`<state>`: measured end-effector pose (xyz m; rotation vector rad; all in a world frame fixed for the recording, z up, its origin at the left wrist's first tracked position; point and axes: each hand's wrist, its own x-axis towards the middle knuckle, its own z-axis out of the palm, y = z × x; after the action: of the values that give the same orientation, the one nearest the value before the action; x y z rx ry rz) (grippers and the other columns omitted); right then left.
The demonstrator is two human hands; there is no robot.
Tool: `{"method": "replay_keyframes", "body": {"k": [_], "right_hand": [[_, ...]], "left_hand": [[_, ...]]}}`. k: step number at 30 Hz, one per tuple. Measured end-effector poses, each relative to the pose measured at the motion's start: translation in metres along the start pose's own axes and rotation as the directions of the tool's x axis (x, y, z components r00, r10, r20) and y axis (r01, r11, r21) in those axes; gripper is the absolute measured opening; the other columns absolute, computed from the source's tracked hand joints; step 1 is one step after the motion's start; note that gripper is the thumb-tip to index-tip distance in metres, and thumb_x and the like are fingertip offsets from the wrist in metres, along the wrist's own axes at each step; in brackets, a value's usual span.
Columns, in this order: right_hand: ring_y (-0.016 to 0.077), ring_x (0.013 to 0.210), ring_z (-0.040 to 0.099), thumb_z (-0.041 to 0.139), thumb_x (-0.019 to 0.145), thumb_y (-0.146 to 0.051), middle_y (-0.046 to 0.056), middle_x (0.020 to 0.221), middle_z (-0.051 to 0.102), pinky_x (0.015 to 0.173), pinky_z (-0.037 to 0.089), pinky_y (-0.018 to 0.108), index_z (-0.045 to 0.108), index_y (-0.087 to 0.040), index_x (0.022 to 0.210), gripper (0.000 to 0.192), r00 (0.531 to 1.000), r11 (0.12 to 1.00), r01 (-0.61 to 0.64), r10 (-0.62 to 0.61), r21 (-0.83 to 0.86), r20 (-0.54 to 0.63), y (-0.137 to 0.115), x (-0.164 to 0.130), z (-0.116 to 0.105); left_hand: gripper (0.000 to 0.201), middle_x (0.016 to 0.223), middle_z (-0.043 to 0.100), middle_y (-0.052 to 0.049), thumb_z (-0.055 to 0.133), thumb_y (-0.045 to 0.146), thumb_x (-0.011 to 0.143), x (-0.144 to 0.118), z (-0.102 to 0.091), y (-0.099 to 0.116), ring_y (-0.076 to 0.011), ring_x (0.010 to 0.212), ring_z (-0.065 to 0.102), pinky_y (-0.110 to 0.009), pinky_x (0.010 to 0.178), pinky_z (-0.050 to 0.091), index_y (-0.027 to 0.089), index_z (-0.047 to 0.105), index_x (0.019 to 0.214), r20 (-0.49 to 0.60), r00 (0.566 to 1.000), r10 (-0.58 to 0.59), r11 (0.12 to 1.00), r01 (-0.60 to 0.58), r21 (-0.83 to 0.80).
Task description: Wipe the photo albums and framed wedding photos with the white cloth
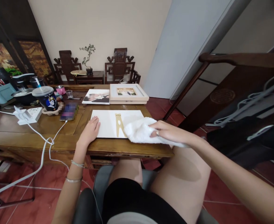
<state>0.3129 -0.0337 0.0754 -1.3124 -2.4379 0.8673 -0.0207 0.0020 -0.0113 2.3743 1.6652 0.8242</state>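
From the head camera, the right hand [166, 132] lies palm down, fingers spread and lightly curled, pressing a white cloth [143, 132] onto the right part of a flat white board [106, 123] that rests near the front edge of the wooden table [34, 137]. The cloth bunches out to the left of that hand, toward the board's middle, and its edge just covers the right side of a gold figure [118, 124] printed there. The board's long axis runs left to right across the person's front. The left hand [90, 130] rests flat and open on the board's left edge, fingers pointing away from the body, holding nothing; it is apart from the cloth, with bare board and the gold figure between the two hands. Beyond the left hand, farther from the body, lie a phone [68, 111] and a printed photo [96, 96]; beyond the right hand sits a pale framed picture [129, 92]. Well off to the left of the left hand are a dark lidded cup [45, 98], a white power strip [29, 115] and its white cable [43, 149] trailing over the table edge. Nothing lies on the board between cloth and left hand.
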Motion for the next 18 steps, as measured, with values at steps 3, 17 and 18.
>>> {"method": "replay_keyframes", "body": {"k": [3,17,18], "right_hand": [[0.0222,0.080,0.054,0.048,0.064,-0.031,0.004,0.074,0.060,0.078,0.041,0.034,0.055,-0.020,0.060,0.014,0.993,0.998,-0.019,0.027,0.068,-0.113,0.019,0.035,-0.002],[0.0236,0.079,0.052,0.046,0.069,-0.032,0.006,0.075,0.060,0.072,0.037,0.034,0.047,-0.021,0.061,0.014,0.920,0.999,-0.034,0.043,0.031,-0.390,0.051,0.099,0.005],[0.0228,0.077,0.051,0.046,0.069,-0.033,0.004,0.072,0.057,0.071,0.037,0.033,0.045,-0.021,0.060,0.015,0.927,0.999,-0.036,0.043,0.027,-0.371,0.047,0.087,0.007]], "left_hand": [[0.042,0.146,0.051,-0.019,0.033,0.030,0.099,0.000,-0.001,0.001,-0.0269,0.141,0.042,-0.045,0.119,0.030,0.009,0.058,0.127,0.005,1.000,-0.004,1.000,0.004,0.003],[0.045,0.146,0.049,-0.020,0.031,0.031,0.099,0.000,-0.003,0.004,-0.0269,0.141,0.041,-0.045,0.120,0.029,0.008,0.057,0.128,0.015,1.000,-0.015,1.000,0.015,0.007],[0.045,0.146,0.049,-0.020,0.031,0.031,0.099,0.000,-0.003,0.004,-0.0269,0.141,0.041,-0.045,0.120,0.029,0.007,0.056,0.129,0.016,1.000,-0.016,1.000,0.016,0.007]]}}
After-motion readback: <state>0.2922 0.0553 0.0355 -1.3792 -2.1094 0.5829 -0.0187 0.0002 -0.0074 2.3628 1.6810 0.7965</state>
